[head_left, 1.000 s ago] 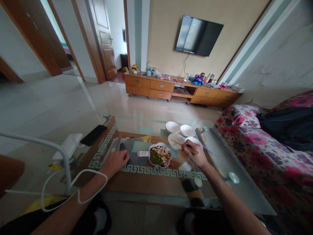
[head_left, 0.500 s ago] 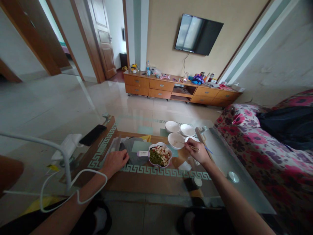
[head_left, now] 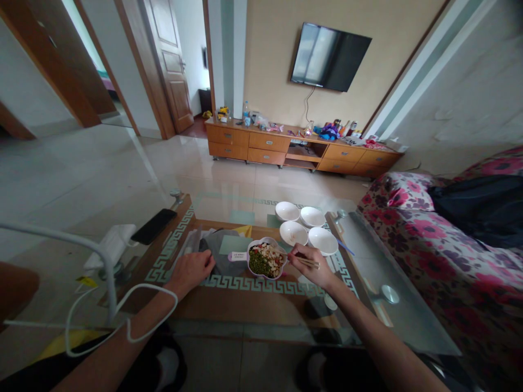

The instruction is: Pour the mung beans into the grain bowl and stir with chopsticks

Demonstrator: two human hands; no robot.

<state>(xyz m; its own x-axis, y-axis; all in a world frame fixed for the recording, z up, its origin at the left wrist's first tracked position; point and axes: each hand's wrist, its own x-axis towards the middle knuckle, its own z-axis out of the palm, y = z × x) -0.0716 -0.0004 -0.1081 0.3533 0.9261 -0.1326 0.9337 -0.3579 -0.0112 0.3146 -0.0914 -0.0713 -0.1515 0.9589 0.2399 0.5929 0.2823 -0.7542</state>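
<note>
A: Head view, item one?
B: Right hand (head_left: 312, 267), fingers closed round a pair of chopsticks (head_left: 311, 263). The sticks point left, and their tips reach the right rim of the flower-shaped bowl (head_left: 266, 259).

A: Contents of that bowl?
B: Mixed pieces: green at the near left, pale bits across the far side, a few red. It stands on the glass-topped counter (head_left: 253, 302), between the two hands.

A: Left hand?
B: Left hand (head_left: 192, 270), palm down on the counter, fingers loosely bent and holding nothing. The fingertips lie at the near edge of a grey cloth (head_left: 223, 245).

A: Other crockery?
B: Four white bowls, close together just beyond the right hand: far left (head_left: 286, 210), far right (head_left: 312, 216), near left (head_left: 293, 233), near right (head_left: 322, 240). Whether anything lies in them is too small to tell.

A: Remainder?
B: A black phone (head_left: 154, 226) at the counter's left edge, well apart from the bowls. A floral sofa (head_left: 408, 239) runs along the right side.
</note>
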